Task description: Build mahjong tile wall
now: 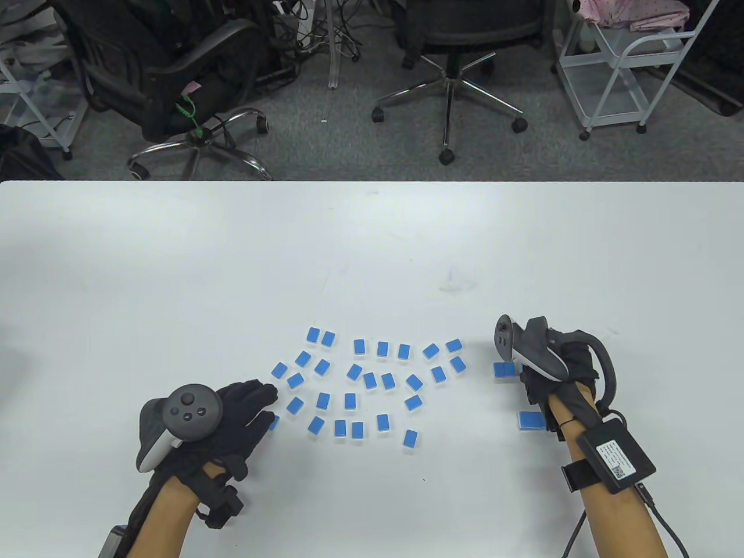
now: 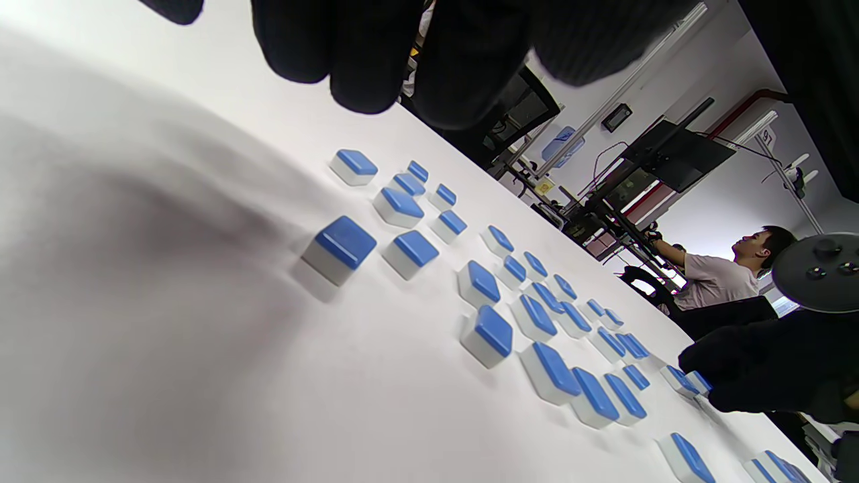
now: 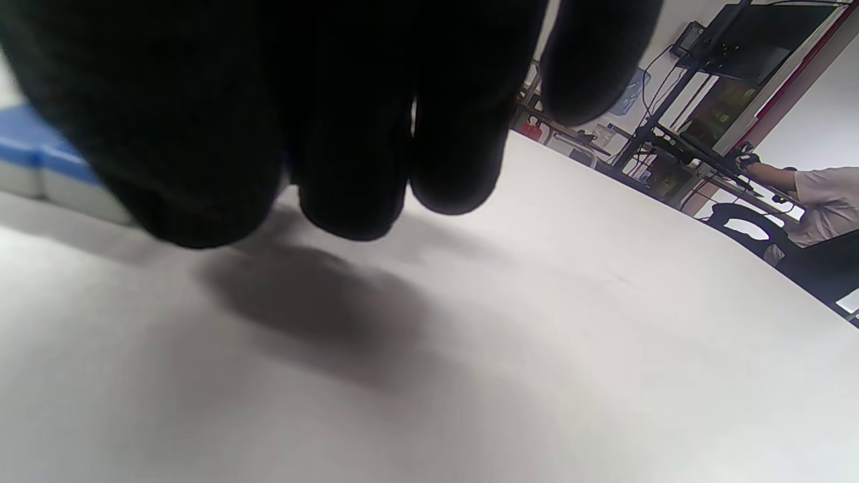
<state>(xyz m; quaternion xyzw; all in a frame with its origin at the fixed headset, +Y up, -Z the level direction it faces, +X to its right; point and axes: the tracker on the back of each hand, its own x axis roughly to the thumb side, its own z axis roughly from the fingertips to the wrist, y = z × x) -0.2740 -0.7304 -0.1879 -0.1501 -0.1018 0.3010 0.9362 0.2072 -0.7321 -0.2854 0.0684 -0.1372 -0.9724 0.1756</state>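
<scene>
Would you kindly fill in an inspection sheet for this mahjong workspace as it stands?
Surface: white table, faint smudge near its middle.
Job's things: blue-backed tiles scattered face down; two tiles side by side at the right hand; no wall yet.
Clutter: nothing seen.
Grippers: left hand open beside the scatter; right hand at the pair, grip hidden.
Cables: one cable from the right wrist box.
Surroundings: office chairs, white cart.
</scene>
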